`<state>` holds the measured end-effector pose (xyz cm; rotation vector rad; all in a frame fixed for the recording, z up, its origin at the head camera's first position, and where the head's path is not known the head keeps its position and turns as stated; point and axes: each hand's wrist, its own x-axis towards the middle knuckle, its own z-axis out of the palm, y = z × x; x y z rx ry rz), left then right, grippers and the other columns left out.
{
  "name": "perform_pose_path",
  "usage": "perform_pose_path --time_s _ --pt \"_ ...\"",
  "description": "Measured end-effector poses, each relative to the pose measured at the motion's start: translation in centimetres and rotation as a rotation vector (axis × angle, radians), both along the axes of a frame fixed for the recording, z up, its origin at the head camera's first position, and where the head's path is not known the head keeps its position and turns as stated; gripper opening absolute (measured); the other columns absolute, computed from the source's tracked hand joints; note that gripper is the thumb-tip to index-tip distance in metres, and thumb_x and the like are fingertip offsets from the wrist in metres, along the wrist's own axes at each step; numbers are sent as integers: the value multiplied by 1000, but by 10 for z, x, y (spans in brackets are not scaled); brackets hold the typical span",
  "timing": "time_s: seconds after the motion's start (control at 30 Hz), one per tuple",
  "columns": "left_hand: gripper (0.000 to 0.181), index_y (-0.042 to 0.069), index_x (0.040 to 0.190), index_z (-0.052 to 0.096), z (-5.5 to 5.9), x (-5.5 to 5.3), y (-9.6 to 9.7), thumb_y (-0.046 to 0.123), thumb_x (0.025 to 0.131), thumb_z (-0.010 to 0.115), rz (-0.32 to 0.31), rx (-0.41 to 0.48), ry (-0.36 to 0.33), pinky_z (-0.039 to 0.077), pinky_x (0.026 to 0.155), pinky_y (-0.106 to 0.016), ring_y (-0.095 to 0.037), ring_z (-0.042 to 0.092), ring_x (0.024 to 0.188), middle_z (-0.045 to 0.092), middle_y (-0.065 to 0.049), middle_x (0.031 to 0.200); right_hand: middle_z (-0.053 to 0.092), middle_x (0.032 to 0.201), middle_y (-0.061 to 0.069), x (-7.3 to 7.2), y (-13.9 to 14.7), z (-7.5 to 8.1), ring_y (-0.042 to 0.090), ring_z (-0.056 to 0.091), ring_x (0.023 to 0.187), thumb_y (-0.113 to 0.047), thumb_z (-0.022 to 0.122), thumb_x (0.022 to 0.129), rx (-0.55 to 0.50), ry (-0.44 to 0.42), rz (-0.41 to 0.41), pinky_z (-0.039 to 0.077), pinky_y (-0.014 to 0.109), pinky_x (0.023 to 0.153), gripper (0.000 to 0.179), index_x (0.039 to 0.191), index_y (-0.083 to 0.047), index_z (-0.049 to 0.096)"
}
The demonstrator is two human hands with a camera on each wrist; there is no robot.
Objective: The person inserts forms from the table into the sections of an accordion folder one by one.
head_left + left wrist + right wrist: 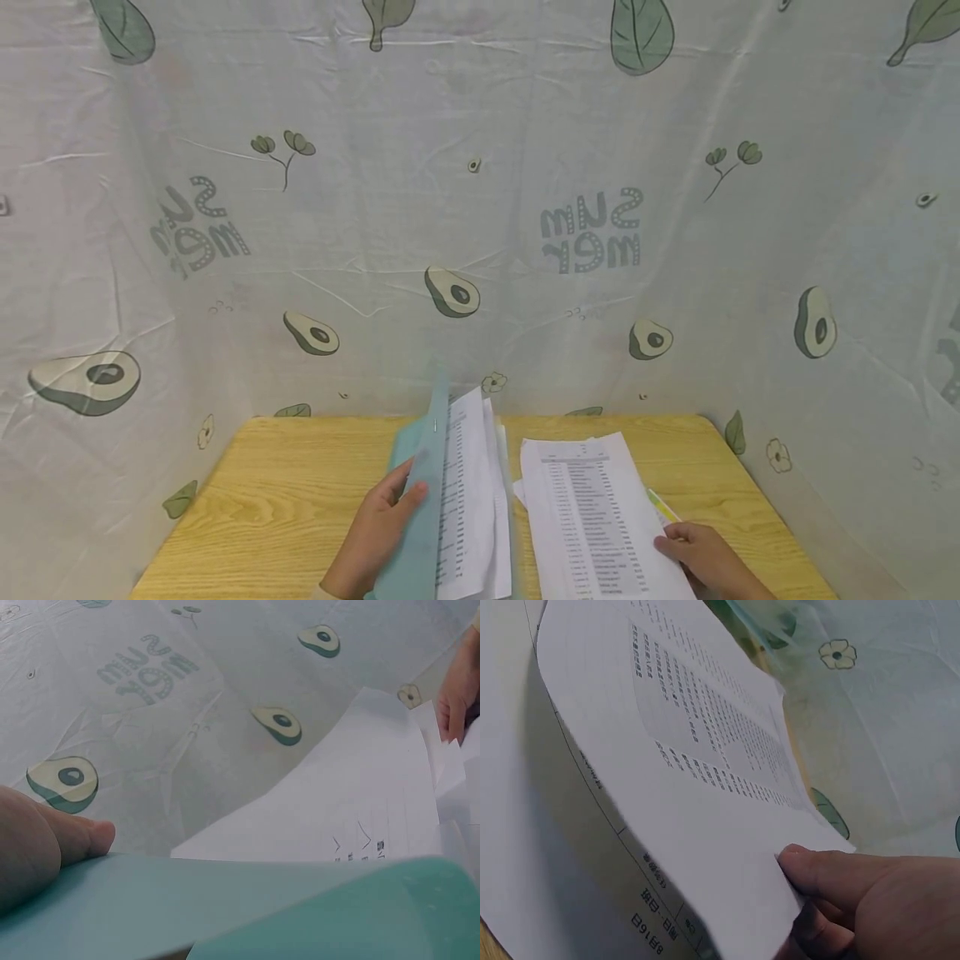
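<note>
My left hand (382, 521) grips a teal folder (420, 533) by its cover, thumb on the near face, and the folder stands partly opened. White printed sheets (468, 500) fan out from inside it. On the right, my right hand (708, 554) pinches the edge of a printed sheet (588, 525) covered with rows of text. In the right wrist view the thumb (810, 862) presses on that sheet's corner, and the paper bows upward above another printed page (577, 847).
A yellow-green strip (660, 504) shows beside the right-hand sheet. Below lies a wood-grain table (300, 483). A pale curtain (480, 208) printed with avocados and leaves hangs behind the table and along both sides.
</note>
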<state>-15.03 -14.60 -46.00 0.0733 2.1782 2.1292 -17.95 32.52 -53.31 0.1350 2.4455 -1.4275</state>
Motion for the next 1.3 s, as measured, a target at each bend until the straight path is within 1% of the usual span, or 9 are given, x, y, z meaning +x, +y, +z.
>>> perform_pose_path --time_s 0.07,0.17,0.27,0.43,0.53,0.67,0.8,1.07,1.3 --pt "62 10 160 39 0 0 0 33 106 59 -4 -2 -5 60 83 -37 -25 62 119 38 -19 162 69 86 3 1 -1 0 19 62 75 -15 65 100 54 43 -33 52 32 65 27 109 10 67" --pt "62 10 160 39 0 0 0 34 106 60 -4 -7 -9 60 82 -37 -25 64 116 38 -19 162 64 78 3 0 -2 2 18 56 70 -15 66 99 149 106 -73 46 29 62 20 97 5 70" --pt "63 10 160 39 -1 -1 -1 34 106 60 -1 -9 -8 60 82 -37 -24 64 116 38 -18 163 64 78 3 -1 -1 6 17 55 71 -18 66 99 195 117 -116 45 29 62 22 98 4 71" --pt "63 10 160 39 -1 -1 -1 35 106 60 -2 -9 -7 60 82 -37 -24 63 116 38 -18 162 72 96 10 -1 4 8 18 61 81 -26 67 101 165 84 -158 50 33 69 42 117 13 67" --pt "63 10 159 39 -1 -1 -1 35 106 60 -1 -11 -7 60 82 -37 -25 63 117 39 -18 162 74 100 13 -1 7 10 19 63 84 -30 68 100 132 67 -180 52 35 71 48 120 14 66" --pt "62 10 159 40 -1 -1 -1 35 106 60 8 -24 -5 59 83 -36 -26 59 122 39 -17 163 74 102 13 2 9 14 19 64 85 -34 71 98 109 44 -209 53 35 71 53 121 14 66" --pt "62 10 159 40 -1 -1 0 35 106 60 14 -36 -7 59 84 -37 -26 58 123 39 -17 162 74 102 12 4 12 18 19 64 85 -41 72 97 81 13 -239 53 37 74 61 124 13 64" --pt "61 10 159 40 0 -1 0 34 107 59 5 -26 -10 60 84 -39 -25 61 119 41 -19 161 74 96 8 8 14 22 22 67 81 -42 71 98 -30 -23 -301 56 39 71 64 128 13 60" --pt "60 10 158 42 1 -1 1 35 106 59 23 -45 -6 58 88 -37 -29 54 129 39 -17 162 74 92 7 8 14 24 22 68 77 -45 73 96 -33 -6 -329 57 38 67 66 126 13 61"
